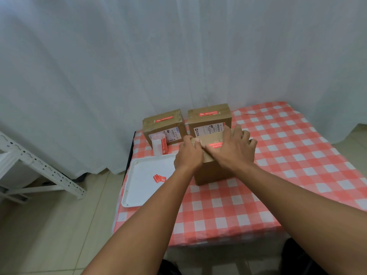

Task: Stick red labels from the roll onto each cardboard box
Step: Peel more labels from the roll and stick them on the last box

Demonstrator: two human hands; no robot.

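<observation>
A cardboard box (210, 171) stands in front of me on the checkered table. On its top lies a red label (215, 145), partly under my right hand (232, 149), whose fingers lie flat across the box top. My left hand (188, 153) grips the box's top left edge with curled fingers. Two more cardboard boxes stand behind: the left one (164, 127) and the right one (209, 120), each with a red label on top. The label roll (159, 144) stands upright in front of the left box.
A white tray (139, 185) lies at the table's left edge with a loose piece of red label (159, 178) in it. The red-and-white tablecloth (288, 155) spreads to the right. A white curtain hangs behind; a metal rack (39, 167) stands on the floor at left.
</observation>
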